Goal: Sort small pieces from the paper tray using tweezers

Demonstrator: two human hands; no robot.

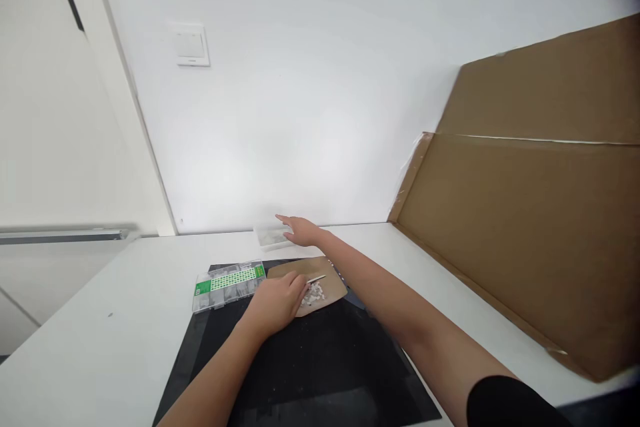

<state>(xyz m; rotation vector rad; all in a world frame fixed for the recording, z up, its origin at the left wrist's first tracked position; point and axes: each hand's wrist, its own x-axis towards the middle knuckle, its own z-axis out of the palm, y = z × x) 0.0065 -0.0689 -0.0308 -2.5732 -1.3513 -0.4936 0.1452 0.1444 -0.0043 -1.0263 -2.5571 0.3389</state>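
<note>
My left hand is at the left side of a brown board, with its fingers curled and pressed together. A thin pale stick juts out from its fingertips. Beside those fingers, small white pieces lie in a loose heap on the board. Reaching further back, my right hand has its index finger stretched out and its thumb apart. It hovers over or beside the right end of a shallow whitish tray; whether it touches the tray I cannot tell.
A clear compartment box with a green-and-white label lies left of the board. Under both is a black mat on a white table. The white wall rises behind, and a large cardboard sheet stands on the right.
</note>
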